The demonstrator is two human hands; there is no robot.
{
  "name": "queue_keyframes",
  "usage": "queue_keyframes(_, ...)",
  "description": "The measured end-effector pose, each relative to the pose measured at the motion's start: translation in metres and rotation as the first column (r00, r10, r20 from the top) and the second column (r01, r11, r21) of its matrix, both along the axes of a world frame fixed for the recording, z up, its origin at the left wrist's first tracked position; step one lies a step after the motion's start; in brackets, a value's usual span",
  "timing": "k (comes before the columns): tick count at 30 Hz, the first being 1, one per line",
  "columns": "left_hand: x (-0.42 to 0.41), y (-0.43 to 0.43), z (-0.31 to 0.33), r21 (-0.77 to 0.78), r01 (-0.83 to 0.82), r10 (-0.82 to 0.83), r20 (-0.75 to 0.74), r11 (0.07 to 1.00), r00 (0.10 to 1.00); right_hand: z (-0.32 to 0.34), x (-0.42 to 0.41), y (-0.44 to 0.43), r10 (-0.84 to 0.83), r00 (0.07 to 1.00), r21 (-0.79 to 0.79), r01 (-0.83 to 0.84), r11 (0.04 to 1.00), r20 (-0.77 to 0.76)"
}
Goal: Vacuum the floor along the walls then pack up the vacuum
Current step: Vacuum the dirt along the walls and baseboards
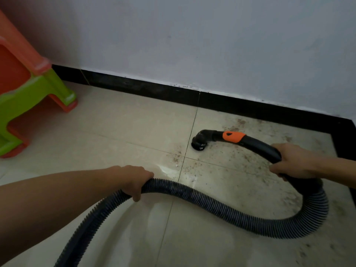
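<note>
Round black nozzle (198, 145) sits mouth-down on the tiled floor (119, 132), just beside a tile joint, near the black skirting (146, 89) but apart from it. The placement makes sense: brown grit (248, 157) lies thickest on the tile to its right and toward the corner, so the head stands at the edge of the dirty patch. A curved handle tube (258, 145) with an orange collar (234, 136) runs back from the nozzle to the right hand (292, 163), whose fingers wrap round the tube's rear end. I judge this the steering grip, held low to keep the mouth flat. The ribbed hose (212, 206) leaves behind that hand, loops down and right, then sweeps left to the left hand (133, 180), which curls over it from above and grips it. Likely reason: to take up slack so the loop neither drags through the grit nor tugs the nozzle off line. The hose runs out past the lower left edge; the vacuum body is not in view. Outward: a white wall (192, 45) above the skirting, and an orange-and-green plastic stool (28, 89) at far left, well apart from the nozzle. Judgement: the wall pass is under way, the corner patch is uncleaned, and packing up is not begun.
</note>
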State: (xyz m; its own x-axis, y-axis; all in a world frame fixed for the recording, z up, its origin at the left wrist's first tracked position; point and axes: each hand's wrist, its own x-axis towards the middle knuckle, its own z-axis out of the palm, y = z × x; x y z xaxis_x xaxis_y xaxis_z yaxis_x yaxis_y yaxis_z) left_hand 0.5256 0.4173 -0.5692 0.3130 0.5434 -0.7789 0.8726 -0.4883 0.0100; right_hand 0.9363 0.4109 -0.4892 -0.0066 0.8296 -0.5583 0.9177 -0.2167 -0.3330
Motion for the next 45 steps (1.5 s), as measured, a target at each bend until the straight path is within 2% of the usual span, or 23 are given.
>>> queue_keyframes(3,-0.008,-0.002,0.002,-0.015,-0.026,0.025,-0.043,1.000,0.999,-0.002,-0.009,0.000,0.039,0.998,-0.081,-0.044,0.996,-0.054)
queue_keyframes(8,-0.027,-0.007,0.008,-0.002,-0.105,0.104,-0.110,0.994,0.988,-0.007,-0.026,0.020,-0.004,1.000,0.065,0.002,0.998,0.026)
queue_keyframes(11,-0.036,-0.009,0.011,-0.007,-0.116,0.114,-0.126,0.993,0.985,-0.010,-0.041,0.026,0.036,0.998,0.006,-0.036,0.999,-0.056)
queue_keyframes(16,-0.036,-0.023,0.009,-0.062,-0.106,0.100,-0.088,0.992,0.991,-0.011,-0.039,0.023,0.151,0.984,-0.057,-0.156,0.986,-0.090)
queue_keyframes(18,-0.029,-0.031,0.006,-0.104,-0.093,0.090,-0.038,0.990,0.995,-0.010,-0.023,0.019,0.193,0.979,-0.069,-0.197,0.978,-0.059)
queue_keyframes(21,-0.013,-0.040,0.001,-0.140,-0.068,0.071,0.016,0.988,0.997,-0.005,0.004,0.012,0.210,0.976,0.002,-0.210,0.978,0.059)
queue_keyframes(24,-0.002,-0.039,-0.001,-0.156,-0.050,0.056,0.031,0.987,0.998,-0.004,0.015,0.004,0.288,0.954,-0.028,-0.287,0.958,0.080)
queue_keyframes(30,-0.003,-0.039,0.001,-0.160,-0.094,0.092,-0.025,0.983,0.995,-0.004,0.012,-0.004,0.376,0.919,-0.057,-0.372,0.926,0.116)
queue_keyframes(36,-0.023,-0.039,0.013,-0.111,-0.147,0.138,-0.083,0.983,0.987,-0.011,-0.014,0.005,0.321,0.942,0.020,-0.325,0.946,0.097)
queue_keyframes(38,-0.030,-0.038,0.016,-0.092,-0.163,0.155,-0.084,0.982,0.984,-0.012,-0.025,0.007,0.393,0.914,-0.017,-0.393,0.919,0.101)
queue_keyframes(40,-0.033,-0.042,0.016,-0.089,-0.172,0.163,-0.100,0.981,0.982,-0.017,-0.038,0.007,0.455,0.878,-0.033,-0.455,0.890,0.146)
queue_keyframes(43,-0.037,-0.044,0.015,-0.087,-0.175,0.161,-0.146,0.981,0.976,-0.019,-0.057,0.011,0.442,0.866,0.060,-0.467,0.882,0.234)
queue_keyframes(45,-0.043,-0.042,0.016,-0.073,-0.185,0.170,-0.167,0.980,0.971,-0.019,-0.069,0.015,0.491,0.832,0.066,-0.522,0.850,0.259)
